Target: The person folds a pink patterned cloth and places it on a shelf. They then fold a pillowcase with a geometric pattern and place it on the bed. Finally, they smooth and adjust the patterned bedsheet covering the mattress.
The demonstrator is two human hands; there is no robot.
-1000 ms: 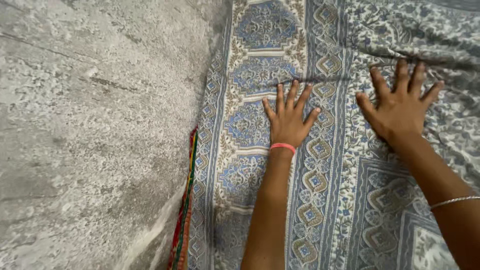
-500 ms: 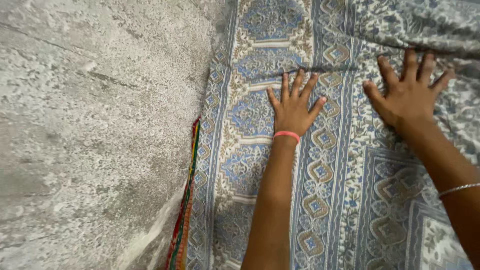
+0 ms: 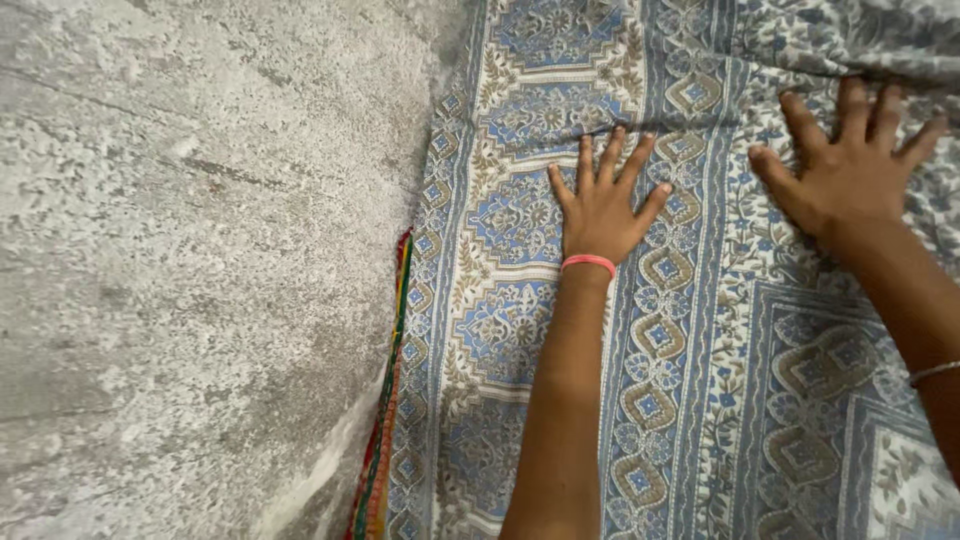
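My left hand & right hand, grip open, flat on blue patterned sheet; striped cloth edge beside grey floor.

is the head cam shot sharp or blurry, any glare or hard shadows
Head view: mostly sharp, print on the patterned cloth crisp; light soft and even, no glare; faint shadows beside the left hand and right hand; grey floor looks mottled.
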